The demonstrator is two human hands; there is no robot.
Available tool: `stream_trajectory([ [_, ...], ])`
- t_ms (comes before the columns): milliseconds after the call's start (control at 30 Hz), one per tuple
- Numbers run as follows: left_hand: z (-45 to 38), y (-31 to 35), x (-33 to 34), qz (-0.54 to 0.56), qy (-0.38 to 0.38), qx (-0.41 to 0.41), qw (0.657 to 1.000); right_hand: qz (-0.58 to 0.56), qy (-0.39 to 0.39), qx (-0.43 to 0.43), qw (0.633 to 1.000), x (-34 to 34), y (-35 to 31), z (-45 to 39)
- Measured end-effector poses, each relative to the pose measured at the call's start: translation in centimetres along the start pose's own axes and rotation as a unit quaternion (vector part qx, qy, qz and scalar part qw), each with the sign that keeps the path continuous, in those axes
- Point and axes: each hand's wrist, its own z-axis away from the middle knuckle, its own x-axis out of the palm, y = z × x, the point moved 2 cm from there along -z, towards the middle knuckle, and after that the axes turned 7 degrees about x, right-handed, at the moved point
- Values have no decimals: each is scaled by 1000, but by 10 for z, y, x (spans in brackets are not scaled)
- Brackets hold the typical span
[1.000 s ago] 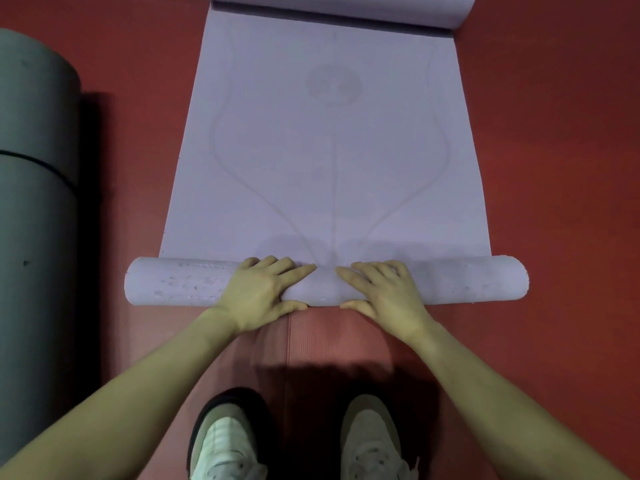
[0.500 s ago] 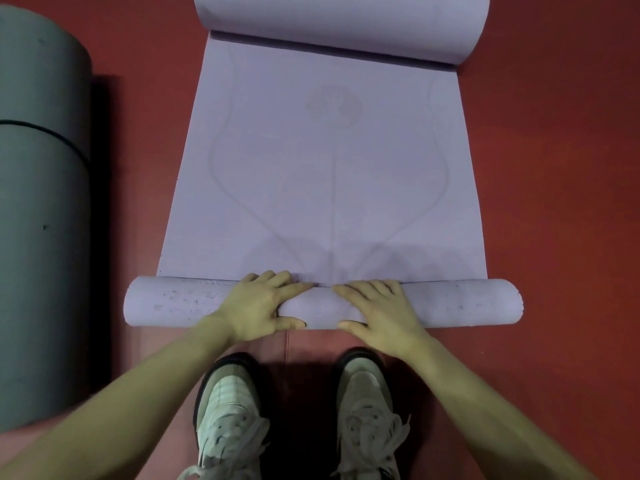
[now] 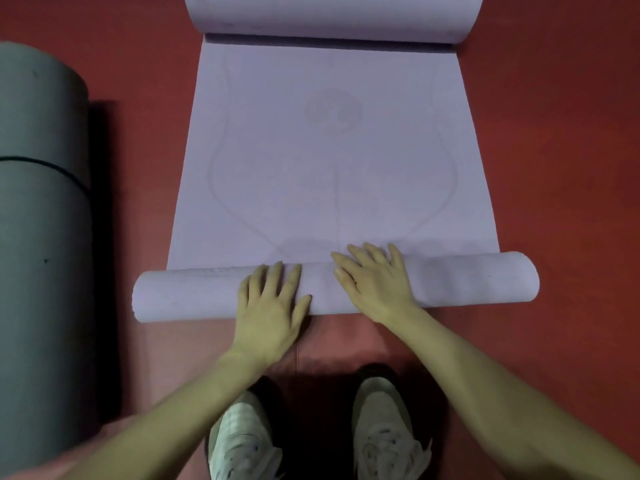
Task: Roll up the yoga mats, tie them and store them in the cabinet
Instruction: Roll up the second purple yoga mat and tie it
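So you're mid-roll: left hand [image 3: 273, 303] and right hand [image 3: 375, 284] lie flat, gripping nothing, on the roll [image 3: 467, 282]; next push evenly forward.

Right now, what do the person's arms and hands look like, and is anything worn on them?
Both forearms are bare, with no sleeves in view. The left hand and right hand wear no gloves; no rings, watch or bracelets are visible on fingers or wrists.
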Motion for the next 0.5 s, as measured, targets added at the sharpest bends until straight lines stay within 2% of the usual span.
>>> stream_trajectory([
  [133, -31, -10, 4, -5, -37, -3, 999, -38, 135, -17, 990, -8, 0, 9],
  [200, -53, -16, 4, -8, -51, -5, 999, -58, 174, -14, 983, -7, -2, 23],
  [300, -76, -22, 4, -2, -62, -19, 998, -54, 158, -10, 986, -1, -3, 22],
  [433, -77, -19, -5, -5, 30, -7, 1000, -40, 122, 8, 992, -4, 2, -18],
  [500, -68, -14, -6, -4, 47, 14, 999, -33, 99, 32, 994, -10, 1, -39],
])
